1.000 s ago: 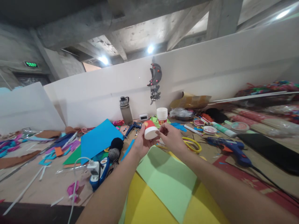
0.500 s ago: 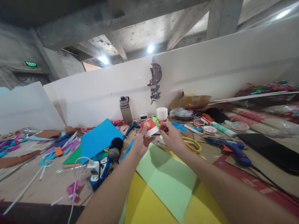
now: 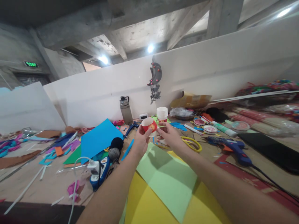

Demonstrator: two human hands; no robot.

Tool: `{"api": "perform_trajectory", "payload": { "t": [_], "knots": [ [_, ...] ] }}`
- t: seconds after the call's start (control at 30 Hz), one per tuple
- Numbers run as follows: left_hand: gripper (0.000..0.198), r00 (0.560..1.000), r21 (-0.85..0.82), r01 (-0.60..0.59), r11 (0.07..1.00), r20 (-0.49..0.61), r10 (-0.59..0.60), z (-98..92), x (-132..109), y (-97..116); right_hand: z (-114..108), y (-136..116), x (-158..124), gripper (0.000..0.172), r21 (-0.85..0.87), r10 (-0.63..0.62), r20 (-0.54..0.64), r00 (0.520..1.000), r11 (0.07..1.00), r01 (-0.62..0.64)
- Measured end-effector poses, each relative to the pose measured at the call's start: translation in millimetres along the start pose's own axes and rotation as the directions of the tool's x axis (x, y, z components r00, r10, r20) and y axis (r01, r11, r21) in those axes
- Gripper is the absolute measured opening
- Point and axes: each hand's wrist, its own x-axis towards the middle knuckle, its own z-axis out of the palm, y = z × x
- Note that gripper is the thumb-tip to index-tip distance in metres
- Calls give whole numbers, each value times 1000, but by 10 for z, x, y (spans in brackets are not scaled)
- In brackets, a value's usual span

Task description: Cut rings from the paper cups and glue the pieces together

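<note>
A small red and white paper cup (image 3: 149, 125) with a gold emblem is held above the table, tilted so its open white mouth shows. My left hand (image 3: 141, 140) is closed around its left side, the thumb on the red band. At the cup's right side, the fingertips of my right hand (image 3: 169, 135) meet its wall. Whether those fingers also hold something thin cannot be made out. Just behind stands a stack of white paper cups (image 3: 162, 114). Light green paper (image 3: 167, 180) lies over yellow paper (image 3: 140, 199) below my forearms.
On the right lie a blue glue gun (image 3: 235, 152), a yellow ring (image 3: 195, 144) and a black flat item (image 3: 268, 152). To the left are blue sheets (image 3: 100, 137), a power strip (image 3: 100, 172) with a white cable, and yarn balls (image 3: 114, 152). A bottle (image 3: 126, 110) stands behind.
The cup has been turned from lying sideways to mouth upward and toward me. A thin dark stick seen by my right fingers earlier no longer shows. My right hand has shifted slightly left.
</note>
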Motion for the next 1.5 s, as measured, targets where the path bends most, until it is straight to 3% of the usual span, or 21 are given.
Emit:
{"api": "perform_trajectory", "payload": {
  "t": [0.1,0.23,0.47,0.63,0.9,1.07,1.17,1.27,1.37,1.5],
  "knots": [
    [54,1000,25,29,999,6,-30,-9,-10,-4,3,-31,-1,31,78,47,10,999,996,-48],
    [53,1000,228,-7,974,9,5,-60,-1,-40,-23,-62,21,32,95,4,-63,998,995,2],
    [59,991,389,-95,916,-54,126,-151,36,-92,-65,-83,14,35,-98,-105,-60,993,990,99],
    [60,985,320,-73,945,-123,118,-154,46,-87,-58,-77,12,22,-148,-110,-35,993,984,104],
    [58,980,238,-156,959,-86,181,-115,49,-66,-67,-48,12,13,-167,-155,-30,987,975,148],
    [65,994,219,-88,972,-44,100,-120,41,-108,-78,-27,23,12,-199,-174,-28,984,966,165],
    [59,977,337,-108,935,-140,163,-148,39,-109,-93,-34,22,9,-241,-197,-42,979,953,182],
    [42,922,519,-148,842,-235,307,-175,33,-76,-107,-37,19,12,-289,-221,-66,973,938,194],
    [28,948,565,-122,816,-176,264,-167,20,-41,-108,-23,19,12,-317,-225,-67,972,928,193],
    [28,987,416,-111,903,-63,150,-100,10,-26,-89,-2,13,9,-341,-241,-36,970,915,215]
  ]
}}
